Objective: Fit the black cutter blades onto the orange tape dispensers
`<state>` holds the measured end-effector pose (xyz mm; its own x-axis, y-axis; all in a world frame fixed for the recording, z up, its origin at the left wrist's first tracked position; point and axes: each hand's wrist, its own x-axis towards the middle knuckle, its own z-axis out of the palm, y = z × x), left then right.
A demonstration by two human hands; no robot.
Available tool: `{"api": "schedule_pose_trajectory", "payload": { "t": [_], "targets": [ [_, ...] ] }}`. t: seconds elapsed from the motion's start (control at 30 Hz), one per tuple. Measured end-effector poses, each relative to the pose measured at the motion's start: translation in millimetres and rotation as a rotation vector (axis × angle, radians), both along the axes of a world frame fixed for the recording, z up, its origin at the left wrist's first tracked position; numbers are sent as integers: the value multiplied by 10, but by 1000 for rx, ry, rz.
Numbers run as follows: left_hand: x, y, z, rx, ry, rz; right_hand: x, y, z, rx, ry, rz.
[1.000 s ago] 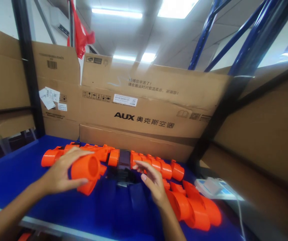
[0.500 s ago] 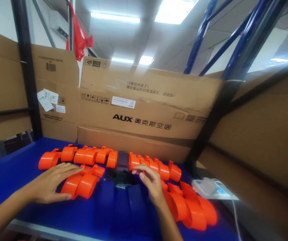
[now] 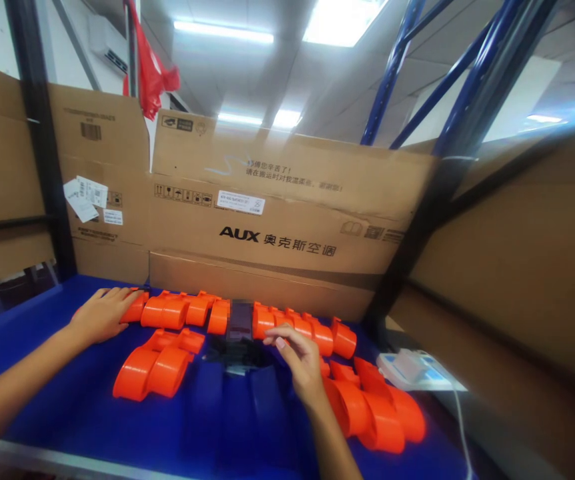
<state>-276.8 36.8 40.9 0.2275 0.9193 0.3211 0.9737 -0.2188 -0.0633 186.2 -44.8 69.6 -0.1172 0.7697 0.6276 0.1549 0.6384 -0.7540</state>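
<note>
Glossy orange curved plastic pieces, each with a flat tab, stand in a row along the back of the blue table surface. My left hand (image 3: 102, 313) lies over the left end of that row, fingers stretched out over an orange piece (image 3: 134, 308) and hiding the one beside it. Just in front, two orange pieces (image 3: 163, 373) stand together, apart from my hand. My right hand (image 3: 298, 360) hovers before the right-hand part of the row (image 3: 321, 339), thumb and fingers slightly apart, holding nothing visible. Beside its wrist are more orange pieces (image 3: 382, 420).
A dark block (image 3: 240, 321), partly pixelated, stands mid-row, with dark blurred items before it. Behind rises a cardboard wall (image 3: 277, 267) between dark posts (image 3: 407, 247). A white power strip (image 3: 417, 371) with a cable lies at the right. The table's pale front edge (image 3: 82, 463) runs below.
My left hand has moved back and left, from the two front orange pieces to the left end of the back row. My right hand stays nearly in place. The view has shifted slightly.
</note>
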Motion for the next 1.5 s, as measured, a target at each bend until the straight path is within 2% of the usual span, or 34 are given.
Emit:
{"api": "schedule_pose_trajectory", "payload": {
  "t": [0.13, 0.27, 0.33, 0.43, 0.6, 0.73, 0.87, 0.97, 1.07, 1.17, 1.23, 1.3, 1.33, 1.4, 1.5],
  "targets": [
    [64, 3, 0, 39, 68, -14, 7, 19, -24, -12, -2, -21],
    [110, -20, 126, 61, 137, -8, 9, 32, -33, 1, -16, -13],
    [133, -55, 251, 101, 162, -15, 3, 40, -33, 7, -30, -25],
    [205, -159, 512, 209, 163, -48, -13, 54, -36, 20, -47, -64],
    [531, -449, 964, 417, 243, -170, -35, 67, -50, 27, -57, -85],
    [812, -616, 1142, 494, 303, -228, -35, 59, -60, 6, -37, -93],
    [891, -619, 1124, 525, 278, -307, -32, 50, -66, -26, -14, -89],
    [917, -618, 1051, 558, 196, -395, -32, 52, -65, -62, -8, -83],
    [1059, -715, 955, 600, 79, -464, -52, 62, -60, -100, 26, -54],
    [1348, -891, 816, 642, -30, -568, -114, 58, -62, -210, 133, 135],
    [1593, -1009, 700, 627, -28, -659, -169, 41, -69, -351, 229, 314],
    [1843, -1103, 584, 599, -5, -746, -214, 25, -75, -466, 322, 401],
    [1961, -1140, 537, 572, 4, -794, -228, 23, -76, -490, 357, 389],
    [2161, -1196, 480, 525, 10, -857, -232, 35, -67, -466, 392, 278],
    [2312, -1237, 523, 426, -6, -907, -194, 84, -39, -377, 388, 72]
  ]
}}
